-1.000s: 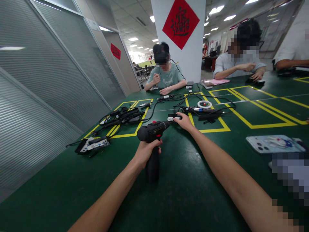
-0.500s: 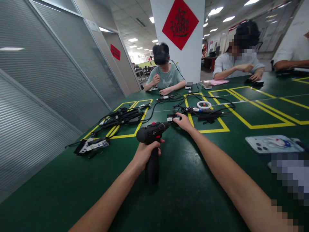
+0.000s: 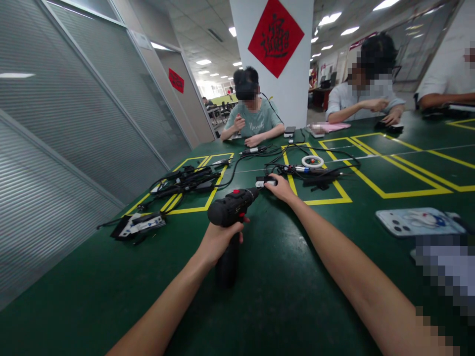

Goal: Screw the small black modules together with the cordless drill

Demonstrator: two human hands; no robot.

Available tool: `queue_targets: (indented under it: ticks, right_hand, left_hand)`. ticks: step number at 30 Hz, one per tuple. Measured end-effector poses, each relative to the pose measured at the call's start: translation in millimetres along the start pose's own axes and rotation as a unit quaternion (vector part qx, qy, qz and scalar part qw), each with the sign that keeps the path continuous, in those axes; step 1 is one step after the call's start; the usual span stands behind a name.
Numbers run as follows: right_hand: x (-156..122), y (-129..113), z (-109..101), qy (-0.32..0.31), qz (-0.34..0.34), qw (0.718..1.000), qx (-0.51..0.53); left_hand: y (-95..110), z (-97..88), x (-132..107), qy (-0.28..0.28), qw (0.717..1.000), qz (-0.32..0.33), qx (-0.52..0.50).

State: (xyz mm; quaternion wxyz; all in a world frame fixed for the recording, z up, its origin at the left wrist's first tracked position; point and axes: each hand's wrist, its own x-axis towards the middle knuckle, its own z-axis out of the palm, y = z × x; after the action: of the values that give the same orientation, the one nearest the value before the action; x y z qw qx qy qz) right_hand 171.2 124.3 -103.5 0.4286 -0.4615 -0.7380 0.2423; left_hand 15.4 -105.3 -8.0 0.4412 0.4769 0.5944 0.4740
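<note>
My left hand (image 3: 219, 240) is wrapped round the grip of a black cordless drill (image 3: 230, 206) with red buttons. The drill's chuck points away and to the right, close to a small black-and-white block (image 3: 261, 183) on the green table. My right hand (image 3: 280, 188) has its fingers closed on that block at its right side. Whether the drill's tip touches the block cannot be made out. Part of the block is hidden behind my fingers.
Black cables and adapters (image 3: 189, 180) lie heaped at the left. A white ring (image 3: 312, 161) and more cables sit beyond my right hand. A phone (image 3: 419, 221) lies at right on the green table (image 3: 282, 296). Two people (image 3: 256, 116) sit opposite, with another at far right.
The drill's handle has swung slightly left and its rear has shifted a little left in my left hand. My right hand stays on the block.
</note>
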Motion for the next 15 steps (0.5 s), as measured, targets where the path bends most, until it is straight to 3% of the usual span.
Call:
queue_targets:
  ticks: [7, 15]
  right_hand:
    - [2, 4, 4, 0.0, 0.007, 1.0, -0.005]
    - [2, 6, 7, 0.009, 0.005, 1.0, -0.005]
  left_hand:
    - [6, -3.0, -4, 0.004, 0.984, 0.081, 0.159]
    - [-7, -8.5, -8, 0.044, 0.961, 0.149, 0.23]
